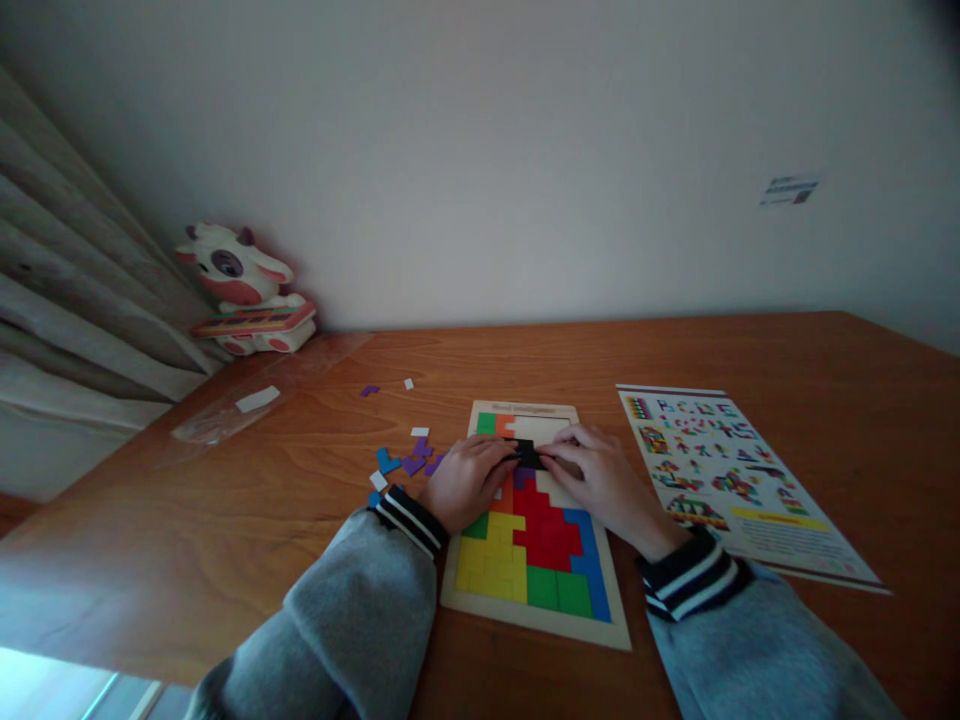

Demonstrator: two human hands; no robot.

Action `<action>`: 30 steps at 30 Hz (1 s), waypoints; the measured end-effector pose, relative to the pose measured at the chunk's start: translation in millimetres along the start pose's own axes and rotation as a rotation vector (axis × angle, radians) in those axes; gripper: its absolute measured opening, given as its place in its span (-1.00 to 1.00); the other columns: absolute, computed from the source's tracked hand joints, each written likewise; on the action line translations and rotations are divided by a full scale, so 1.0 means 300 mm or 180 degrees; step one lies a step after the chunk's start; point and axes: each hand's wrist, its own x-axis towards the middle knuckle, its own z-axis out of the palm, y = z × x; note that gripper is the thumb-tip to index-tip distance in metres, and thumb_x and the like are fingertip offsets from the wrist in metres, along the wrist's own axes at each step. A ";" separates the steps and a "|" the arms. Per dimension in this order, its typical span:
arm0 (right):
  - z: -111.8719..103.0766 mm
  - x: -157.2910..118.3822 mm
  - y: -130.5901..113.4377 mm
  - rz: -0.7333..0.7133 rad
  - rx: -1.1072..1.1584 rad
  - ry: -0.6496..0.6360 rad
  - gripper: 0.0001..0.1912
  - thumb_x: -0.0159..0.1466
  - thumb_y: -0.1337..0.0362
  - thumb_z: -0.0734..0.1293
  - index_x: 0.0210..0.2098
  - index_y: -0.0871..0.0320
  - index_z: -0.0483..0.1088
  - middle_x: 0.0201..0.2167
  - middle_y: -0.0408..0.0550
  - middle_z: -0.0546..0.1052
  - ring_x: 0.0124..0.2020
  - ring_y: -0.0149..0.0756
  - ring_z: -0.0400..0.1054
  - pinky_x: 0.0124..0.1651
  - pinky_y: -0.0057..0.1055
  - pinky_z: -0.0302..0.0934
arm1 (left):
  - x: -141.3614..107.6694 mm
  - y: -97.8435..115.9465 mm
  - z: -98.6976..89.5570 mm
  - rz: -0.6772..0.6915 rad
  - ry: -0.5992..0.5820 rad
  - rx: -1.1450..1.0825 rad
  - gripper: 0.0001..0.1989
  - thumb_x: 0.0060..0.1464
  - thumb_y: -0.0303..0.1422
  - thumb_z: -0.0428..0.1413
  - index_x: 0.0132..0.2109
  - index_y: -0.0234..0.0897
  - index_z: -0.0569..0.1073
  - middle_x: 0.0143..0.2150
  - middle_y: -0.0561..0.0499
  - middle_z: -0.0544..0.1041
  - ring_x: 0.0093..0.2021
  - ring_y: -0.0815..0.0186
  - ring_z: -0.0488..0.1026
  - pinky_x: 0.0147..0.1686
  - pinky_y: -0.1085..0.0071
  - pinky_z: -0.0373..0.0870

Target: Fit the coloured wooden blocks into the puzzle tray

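A wooden puzzle board [536, 625] lies on the table, its lower part filled with yellow, red, green and blue block pieces. Over its upper half, my left hand [472, 478] and my right hand [600, 480] meet at a black puzzle piece [528, 455], gripping it from both sides with fingertips. Green and orange pieces fill the board's upper left corner, and bare wood shows at the upper right. Part of the board's left side is hidden under my left hand. Left of the board lie loose purple pieces [413, 465], a blue piece [387, 461] and small white pieces [379, 482].
A printed sheet of colourful block patterns [750, 470] lies to the right. At the back left sits a cow toy with a keyboard [247, 290], near a clear plastic bag [217, 418] and a curtain [82, 290]. A wall stands behind the wooden table [300, 530].
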 end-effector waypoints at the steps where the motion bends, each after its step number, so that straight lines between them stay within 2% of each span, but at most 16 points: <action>1: 0.002 -0.001 0.001 -0.0049 -0.0018 -0.0003 -0.83 0.34 0.29 0.33 -0.14 0.04 0.57 -0.19 -0.02 0.52 -0.14 -0.14 0.40 -0.05 -0.16 0.26 | 0.000 0.002 -0.001 0.0005 -0.0006 0.0009 -0.77 0.35 -0.37 0.02 0.05 -0.26 0.49 0.04 -0.09 0.59 0.07 0.16 0.50 0.11 0.16 0.43; 10: -0.007 0.004 -0.008 -0.0067 0.0174 0.0088 -0.82 0.36 0.31 0.31 -0.14 0.08 0.57 -0.21 0.00 0.53 -0.15 -0.15 0.41 -0.05 -0.15 0.29 | 0.005 0.014 -0.010 0.0060 0.0073 0.0049 -0.78 0.35 -0.36 0.01 0.00 -0.27 0.51 -0.02 -0.10 0.61 0.01 0.18 0.52 0.04 0.19 0.44; 14: -0.037 0.010 -0.046 -0.0131 0.0714 0.0197 -0.81 0.36 0.29 0.30 -0.09 0.04 0.53 -0.15 -0.03 0.56 -0.09 -0.19 0.43 0.01 -0.18 0.30 | 0.001 0.021 -0.018 0.0082 0.0118 0.0021 -0.79 0.34 -0.31 0.04 -0.06 -0.28 0.54 -0.13 -0.09 0.63 -0.10 0.20 0.54 -0.04 0.24 0.45; 17: -0.052 0.008 -0.067 -0.0338 0.1045 0.0092 -0.81 0.32 0.25 0.34 -0.08 0.03 0.51 -0.14 -0.04 0.57 -0.08 -0.21 0.44 0.03 -0.20 0.32 | -0.004 0.024 -0.021 0.0112 0.0150 -0.0052 -0.81 0.31 -0.30 0.08 -0.10 -0.27 0.56 -0.18 -0.07 0.63 -0.15 0.21 0.54 -0.09 0.29 0.45; 20: -0.052 0.006 -0.068 -0.0388 0.1159 -0.0049 -0.84 0.33 0.21 0.35 -0.13 0.03 0.53 -0.20 -0.04 0.58 -0.14 -0.22 0.46 -0.01 -0.21 0.36 | -0.006 0.025 -0.023 0.0096 0.0137 -0.0162 -0.82 0.30 -0.30 0.10 -0.10 -0.26 0.57 -0.18 -0.06 0.64 -0.15 0.22 0.55 -0.11 0.33 0.45; 23: -0.047 0.006 -0.060 -0.0284 0.1206 0.0013 -0.85 0.35 0.19 0.34 -0.18 0.04 0.54 -0.26 -0.05 0.58 -0.20 -0.24 0.47 -0.10 -0.25 0.37 | -0.006 0.025 -0.022 0.0046 0.0122 -0.0327 -0.82 0.28 -0.28 0.13 -0.15 -0.28 0.58 -0.21 -0.07 0.64 -0.19 0.23 0.55 -0.15 0.35 0.45; 27: -0.053 0.009 -0.062 -0.0200 0.1274 0.0145 -0.84 0.35 0.17 0.33 -0.23 0.06 0.52 -0.27 -0.05 0.58 -0.22 -0.24 0.47 -0.11 -0.28 0.36 | -0.004 0.021 -0.021 -0.0243 0.0257 -0.0726 -0.79 0.25 -0.24 0.16 -0.14 -0.27 0.60 -0.23 -0.06 0.64 -0.22 0.24 0.55 -0.18 0.38 0.44; 30: -0.059 0.013 -0.064 0.0045 0.1297 0.0431 -0.81 0.36 0.13 0.30 -0.26 0.08 0.49 -0.31 -0.05 0.57 -0.27 -0.25 0.46 -0.18 -0.30 0.35 | 0.001 0.013 -0.018 -0.0812 0.0501 -0.1195 -0.76 0.26 -0.21 0.14 -0.15 -0.27 0.60 -0.25 -0.04 0.64 -0.25 0.27 0.54 -0.26 0.42 0.42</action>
